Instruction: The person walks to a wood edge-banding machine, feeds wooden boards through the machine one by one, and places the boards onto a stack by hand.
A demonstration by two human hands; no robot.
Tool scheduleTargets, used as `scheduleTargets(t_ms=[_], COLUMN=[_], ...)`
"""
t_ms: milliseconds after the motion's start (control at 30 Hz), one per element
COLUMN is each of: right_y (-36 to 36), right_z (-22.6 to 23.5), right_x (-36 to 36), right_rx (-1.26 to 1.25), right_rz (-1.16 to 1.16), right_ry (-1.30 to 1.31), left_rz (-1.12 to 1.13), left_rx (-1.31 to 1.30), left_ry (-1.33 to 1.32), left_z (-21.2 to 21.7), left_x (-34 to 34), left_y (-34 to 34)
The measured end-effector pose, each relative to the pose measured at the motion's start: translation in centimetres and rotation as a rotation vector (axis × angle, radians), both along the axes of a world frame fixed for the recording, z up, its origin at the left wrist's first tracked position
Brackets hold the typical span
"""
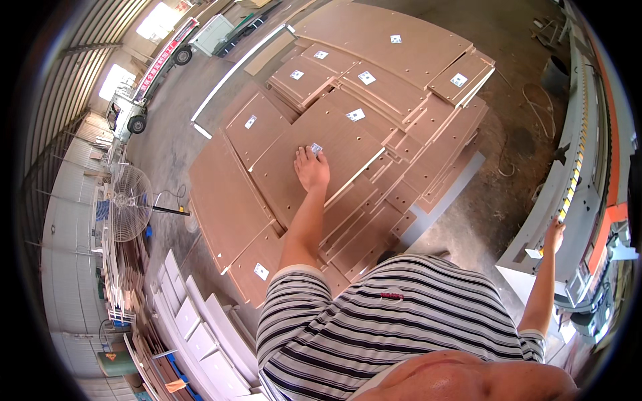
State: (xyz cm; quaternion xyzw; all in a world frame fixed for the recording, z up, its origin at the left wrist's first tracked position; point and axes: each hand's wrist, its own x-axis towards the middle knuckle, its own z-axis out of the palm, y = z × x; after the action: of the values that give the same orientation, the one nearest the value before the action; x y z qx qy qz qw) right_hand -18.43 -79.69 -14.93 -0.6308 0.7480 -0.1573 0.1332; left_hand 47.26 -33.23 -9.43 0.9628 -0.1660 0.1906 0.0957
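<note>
**Left hand flat on a brown panel, right hand at the grey machine**

The person's left hand (311, 168) lies palm down on the top brown panel (314, 157) of a stack, fingers spread wide and gripping nothing. The fingertips rest right at a small white label (316, 148) stuck to the panel's face; whether they touch the label or only reach its edge is hard to tell at this size. The panel runs from near left to far right under the hand, with a pale edge band showing along its near right side.

The right hand (554, 235) is stretched out to the right, well apart from the stack, at the edge of a long grey machine (575, 180) with a yellow-and-black strip along it. Its grip cannot be made out; the fingers are too small and partly turned away.

More brown panels (381, 40) of many sizes lie piled around the first, several bearing white labels, all stacked low over a concrete floor (495, 194). To the near left stand white panels (200, 327) leaning in a row. Farther left a standing fan (129, 202) faces the stack, and beyond it a small grey truck (127, 110) is parked near a corrugated wall. The person wears a black-and-white striped shirt (388, 327).
</note>
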Motion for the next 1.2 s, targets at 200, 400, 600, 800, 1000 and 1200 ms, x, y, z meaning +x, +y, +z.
scheduleTargets(t_ms=[200, 400, 600, 800, 1000, 1200], right_y=[-0.1, -0.6, -0.1, 3.4, 4.5, 4.3], right_z=[0.1, -0.5, 0.7, 4.2, 6.5, 7.0], right_x=[0.2, 0.5, -0.7, 3.7, 3.8, 4.5], right_rx=[0.045, 0.023, 0.056, 0.033, 0.035, 0.051], right_rz=[0.006, -0.014, -0.051, -0.052, -0.084, -0.069], right_ry=[0.039, 0.079, 0.022, -0.025, -0.055, -0.068], left_rz=[0.002, 0.015, 0.028, -0.036, -0.052, -0.035], left_rx=[-0.008, 0.007, 0.155, 0.102, 0.056, 0.041], left_ry=[0.006, 0.023, 0.046, 0.051, 0.056, 0.071], left_z=[0.0, 0.5, -0.9, 2.8, 1.6, 1.4], left_x=[0.0, -0.1, 0.3, -1.6, -1.1, -0.7], left_y=[0.0, 0.0, -0.4, 0.1, -0.5, -0.3])
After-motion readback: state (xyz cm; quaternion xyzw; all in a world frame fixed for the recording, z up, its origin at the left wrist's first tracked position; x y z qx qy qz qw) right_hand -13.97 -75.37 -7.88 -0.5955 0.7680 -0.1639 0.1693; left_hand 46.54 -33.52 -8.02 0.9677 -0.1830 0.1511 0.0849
